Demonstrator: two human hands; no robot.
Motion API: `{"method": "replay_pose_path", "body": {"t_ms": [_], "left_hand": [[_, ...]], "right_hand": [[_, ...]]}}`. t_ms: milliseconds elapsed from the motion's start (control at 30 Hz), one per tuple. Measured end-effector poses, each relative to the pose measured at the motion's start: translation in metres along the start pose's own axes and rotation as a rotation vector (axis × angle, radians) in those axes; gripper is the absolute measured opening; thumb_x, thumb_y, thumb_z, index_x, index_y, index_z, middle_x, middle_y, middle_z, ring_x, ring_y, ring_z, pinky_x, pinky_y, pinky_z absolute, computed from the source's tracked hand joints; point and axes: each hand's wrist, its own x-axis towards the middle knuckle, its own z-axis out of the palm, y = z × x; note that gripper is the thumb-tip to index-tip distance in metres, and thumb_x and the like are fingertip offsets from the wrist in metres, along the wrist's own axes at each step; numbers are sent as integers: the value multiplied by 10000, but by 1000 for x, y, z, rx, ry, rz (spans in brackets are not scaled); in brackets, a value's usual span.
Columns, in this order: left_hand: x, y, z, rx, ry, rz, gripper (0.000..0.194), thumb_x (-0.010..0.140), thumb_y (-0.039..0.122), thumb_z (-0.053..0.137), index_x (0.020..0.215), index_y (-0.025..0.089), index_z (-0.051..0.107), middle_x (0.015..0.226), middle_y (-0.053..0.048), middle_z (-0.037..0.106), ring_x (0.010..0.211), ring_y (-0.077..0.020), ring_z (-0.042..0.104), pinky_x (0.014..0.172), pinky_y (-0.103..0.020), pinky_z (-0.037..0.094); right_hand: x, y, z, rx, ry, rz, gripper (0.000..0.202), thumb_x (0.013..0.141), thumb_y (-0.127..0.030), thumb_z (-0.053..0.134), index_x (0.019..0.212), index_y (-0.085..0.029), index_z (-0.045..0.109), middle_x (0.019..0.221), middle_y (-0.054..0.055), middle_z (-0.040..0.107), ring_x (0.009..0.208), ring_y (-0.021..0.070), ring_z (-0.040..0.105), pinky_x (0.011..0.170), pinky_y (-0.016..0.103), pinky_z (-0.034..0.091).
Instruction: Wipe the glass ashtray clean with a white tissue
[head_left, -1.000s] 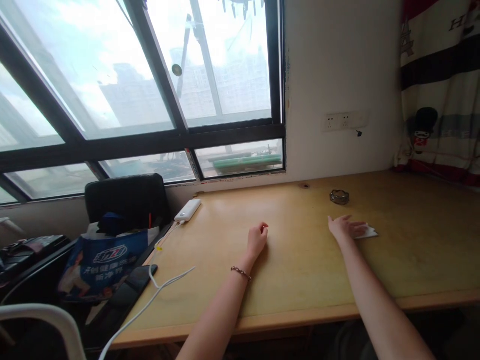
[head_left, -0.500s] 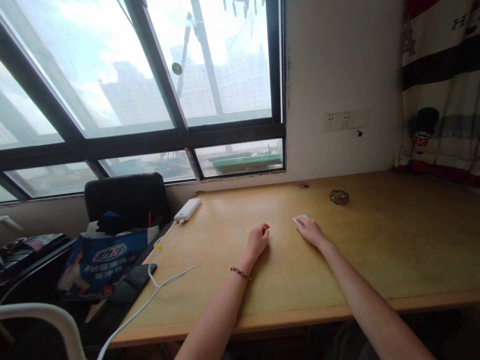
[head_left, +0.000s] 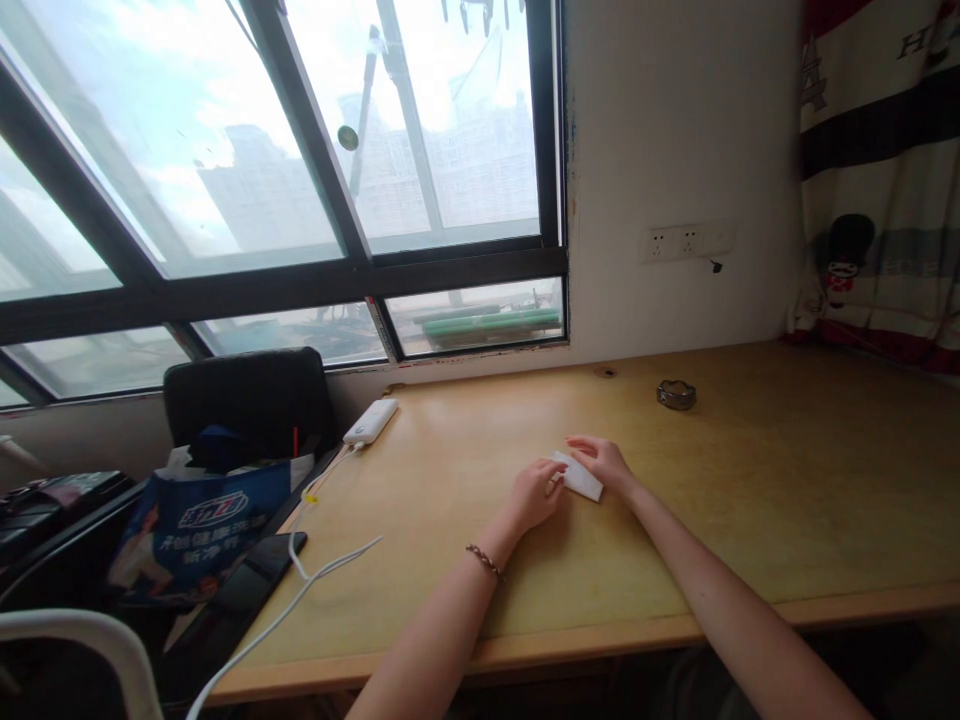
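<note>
White folded sheet, paper or tissue [head_left: 585, 482], lying slantwise on the yellowish bench [head_left: 427, 600] between both hands, right end free and uncovered. Left hand [head_left: 537, 496] at the left end, fingers curled inward and bunched by the edge; unclear from this angle whether pinched on the sheet or merely resting against it. Right hand [head_left: 604, 464] along the far side, fingers stretched out leftward; underside hidden, so no telling whether clamped or only touching.

Likeliest fault, by judgement: slipping askew, through a pull from one side against too light a hold on the other. Tearing or stray creasing also possible, from tugging both ways at something so thin. Layers perhaps sliding out of line, from rubbing on the smooth top. Less likely: knocking the dark ring-shaped dish [head_left: 676, 396], well apart beyond the right hand, through a wide sweep. Worth watching too: the loose white cable [head_left: 330, 571], left of the left forearm. Possible snagging on the braided bracelet [head_left: 485, 562] after a leftward swing, with some risk of dragging the apparently joined power bank [head_left: 373, 421].
</note>
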Motion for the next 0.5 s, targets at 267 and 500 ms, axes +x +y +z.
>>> {"method": "replay_pose_path", "body": {"t_ms": [267,500], "left_hand": [[-1,-4,-1,-4,-118,89,205,763,189,439,846,181,627,863,-67,623,810,-155,551,750,-250,410],[-3,2,-4,12,-144,100,200,767,199,432,739,170,628,718,-53,623,672,-127,549,648,-215,406]], "right_hand": [[25,58,-77,-552,562,51,413,736,-176,385,1132,-102,473,1204,134,467,928,196,550,849,324,412],[37,119,-137,-832,567,155,566,724,-175,390,1271,-74,283,1339,149,268,1159,254,362,911,358,353]]}}
